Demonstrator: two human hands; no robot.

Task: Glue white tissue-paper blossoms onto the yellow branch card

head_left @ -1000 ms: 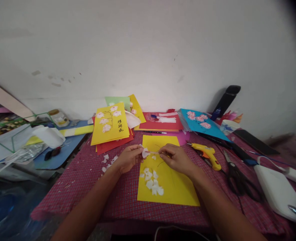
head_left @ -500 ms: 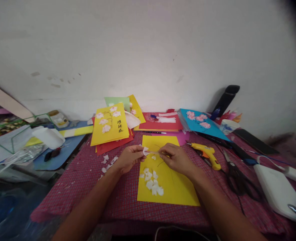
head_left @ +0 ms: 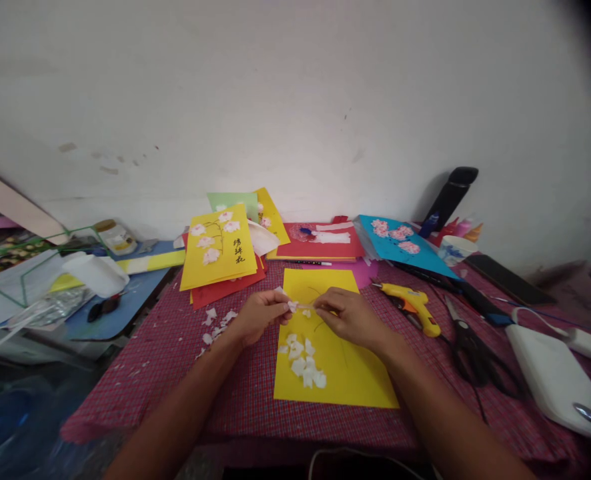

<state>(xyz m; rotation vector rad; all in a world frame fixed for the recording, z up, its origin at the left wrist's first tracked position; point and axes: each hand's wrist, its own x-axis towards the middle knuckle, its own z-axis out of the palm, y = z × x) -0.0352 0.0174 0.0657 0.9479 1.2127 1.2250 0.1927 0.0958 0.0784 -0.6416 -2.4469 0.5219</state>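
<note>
My left hand (head_left: 258, 315) and my right hand (head_left: 348, 315) meet above a yellow card (head_left: 345, 373) lying on the red checked cloth (head_left: 175, 360). Left fingers pinch a small white paper petal (head_left: 291, 306). Right fingers pinch a thin pale stick (head_left: 306, 306) whose tip touches that petal. Several white petals (head_left: 303, 363) lie glued or loose on the card below my hands. More white scraps (head_left: 215, 322) lie on the cloth beside my left wrist.
A yellow glue gun (head_left: 415, 307) and black scissors (head_left: 470, 347) lie right of the card, with a white device (head_left: 555, 380) beyond. Finished flower cards, yellow (head_left: 219, 250), red (head_left: 320, 248) and blue (head_left: 400, 248), lean at the back. A white cup (head_left: 95, 273) lies left.
The petal in my left fingers looks more crumpled and smaller than a second ago. Both hands have stayed in nearly the same place above the yellow card.
</note>
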